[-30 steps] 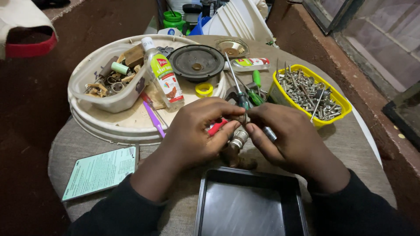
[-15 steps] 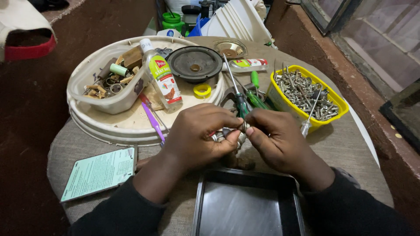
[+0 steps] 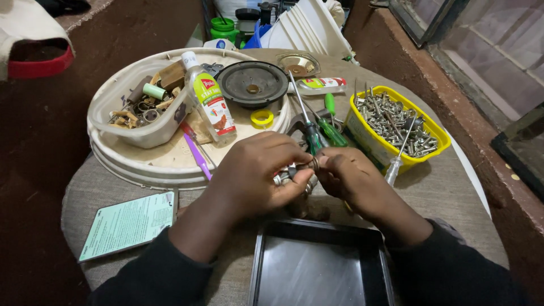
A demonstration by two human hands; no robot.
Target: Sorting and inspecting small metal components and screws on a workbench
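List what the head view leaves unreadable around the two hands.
1. Small metal part: mostly covered by left hand and right hand; kind unclear.
2. Black tray: cut off by bottom edge.
3. Brown lump: shadowed under the hands.
4. Screws in yellow tub: too small to sort.

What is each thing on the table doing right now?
Left hand: gripping a small metal part.
Right hand: pinching the same part.
Yellow tub: full of screws.
Glue bottle: lying down, capped.
Black tray: flat, nothing in it.
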